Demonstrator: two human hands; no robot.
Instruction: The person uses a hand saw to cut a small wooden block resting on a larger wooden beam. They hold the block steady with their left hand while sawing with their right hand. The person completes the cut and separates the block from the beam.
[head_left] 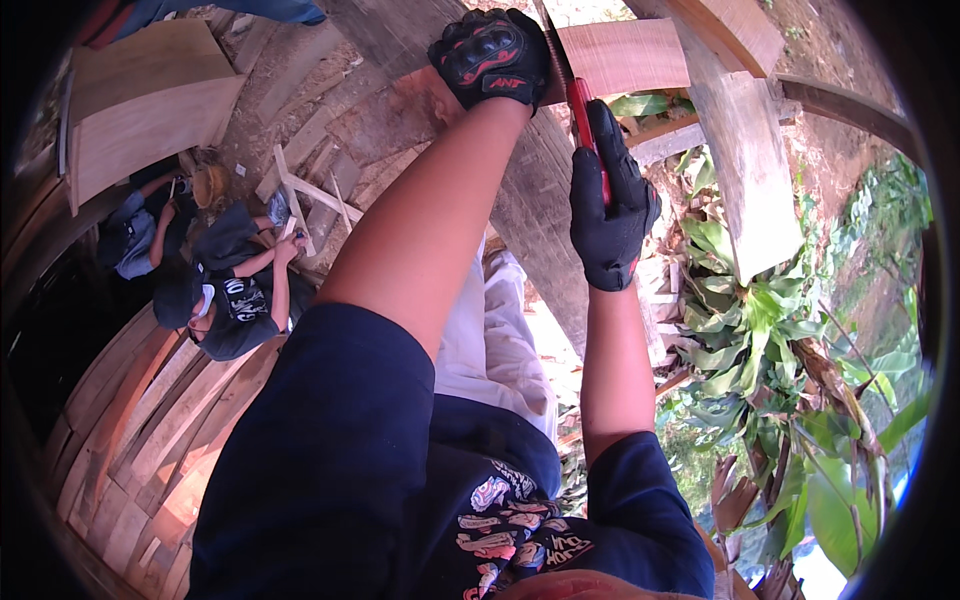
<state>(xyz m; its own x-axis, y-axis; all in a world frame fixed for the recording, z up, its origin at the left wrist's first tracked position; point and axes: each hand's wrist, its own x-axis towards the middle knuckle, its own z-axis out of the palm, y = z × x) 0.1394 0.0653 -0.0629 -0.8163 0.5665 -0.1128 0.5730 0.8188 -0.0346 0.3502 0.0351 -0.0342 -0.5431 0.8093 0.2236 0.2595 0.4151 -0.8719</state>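
My right hand [612, 205], in a black glove, grips the red handle of a hand saw [583, 115]. The saw's thin blade runs up and away, lying against a reddish-brown wooden board [625, 57] near the top of the view. My left hand [490, 60], in a black glove with red trim, bears down on that board just left of the blade, fingers curled over it; the fingertips are hidden. Beneath both hands, a long weathered plank [545, 215] slants across the view. The blade's far end is cut off by the view's upper edge.
Another plank [755, 190] and a thick beam [735, 35] lie to the right, beside leafy plants [740, 330]. Two people [240, 300] sit low at the left near a small wooden frame [290, 195]. Stacked timber [180, 400] and a big wooden block [150, 110] stand farther left.
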